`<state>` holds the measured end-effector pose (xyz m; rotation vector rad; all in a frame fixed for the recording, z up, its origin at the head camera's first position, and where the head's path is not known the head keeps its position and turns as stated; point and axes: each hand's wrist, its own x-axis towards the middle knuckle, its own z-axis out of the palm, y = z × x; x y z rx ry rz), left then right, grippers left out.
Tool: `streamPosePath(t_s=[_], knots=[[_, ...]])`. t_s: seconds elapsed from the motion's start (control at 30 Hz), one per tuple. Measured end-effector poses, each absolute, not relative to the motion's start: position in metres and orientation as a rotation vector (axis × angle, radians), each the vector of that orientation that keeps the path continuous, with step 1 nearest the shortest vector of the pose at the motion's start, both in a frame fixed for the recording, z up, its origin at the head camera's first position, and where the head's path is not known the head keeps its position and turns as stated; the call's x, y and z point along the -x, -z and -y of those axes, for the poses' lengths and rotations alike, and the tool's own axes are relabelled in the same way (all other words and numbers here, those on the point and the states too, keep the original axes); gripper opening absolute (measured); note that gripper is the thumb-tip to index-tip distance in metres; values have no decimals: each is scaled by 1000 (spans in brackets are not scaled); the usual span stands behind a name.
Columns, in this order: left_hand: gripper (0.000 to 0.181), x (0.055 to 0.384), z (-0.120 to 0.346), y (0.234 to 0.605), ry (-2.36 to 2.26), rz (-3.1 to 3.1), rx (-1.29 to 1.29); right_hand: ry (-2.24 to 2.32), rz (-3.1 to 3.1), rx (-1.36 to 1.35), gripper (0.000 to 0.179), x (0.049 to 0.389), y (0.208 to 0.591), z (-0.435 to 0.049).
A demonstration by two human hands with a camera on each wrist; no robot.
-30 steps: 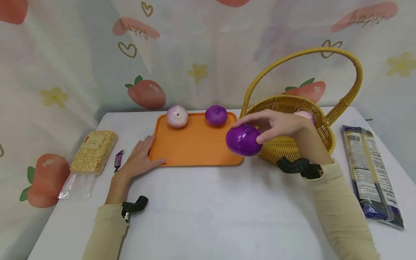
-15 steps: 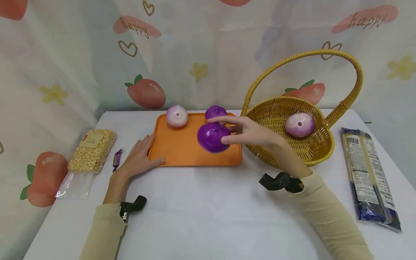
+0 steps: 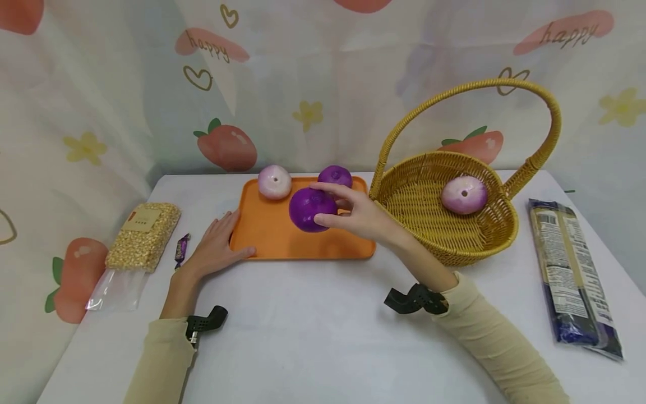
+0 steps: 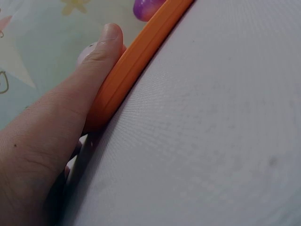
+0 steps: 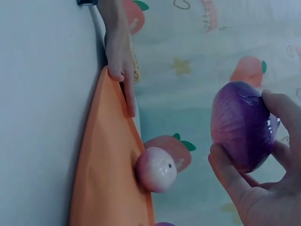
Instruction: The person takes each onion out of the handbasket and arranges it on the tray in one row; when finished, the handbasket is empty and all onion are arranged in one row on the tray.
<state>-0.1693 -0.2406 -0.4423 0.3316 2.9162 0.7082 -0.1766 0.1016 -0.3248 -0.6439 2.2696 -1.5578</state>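
My right hand (image 3: 353, 213) holds a glossy purple onion (image 3: 305, 211) between thumb and fingers, over the orange tray (image 3: 272, 241). In the right wrist view the held onion (image 5: 240, 127) shows well above the tray. A pale pink-white onion (image 3: 275, 183) sits in the tray's back left corner. Toward the back right of the tray is another purple onion (image 3: 335, 175), partly covered by my right fingers in the head view. My left hand (image 3: 218, 244) rests at the tray's left edge with fingers extended, its thumb (image 4: 106, 52) along the front rim.
To the right stands a yellow wicker basket (image 3: 429, 224) with a tall handle and a pink onion (image 3: 464, 195) inside. A printed long packet (image 3: 575, 275) lies at far right. On the left are a bag of yellow grains (image 3: 143, 235) and a purple-wrapped candy (image 3: 181, 249).
My right hand has carried the purple onion leftward from beside the basket to over the tray. The pink onion in the basket has come into full view. My left hand stays put.
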Motion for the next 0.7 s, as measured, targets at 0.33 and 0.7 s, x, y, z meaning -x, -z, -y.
streamPosePath(t_s=[0.33, 0.7], knots=[[109, 169, 242, 443, -707, -2912, -318, 1659, -2232, 600, 55, 182, 341, -77], [110, 168, 239, 440, -719, -2907, -298, 1715, -2313, 462, 60, 197, 367, -33]])
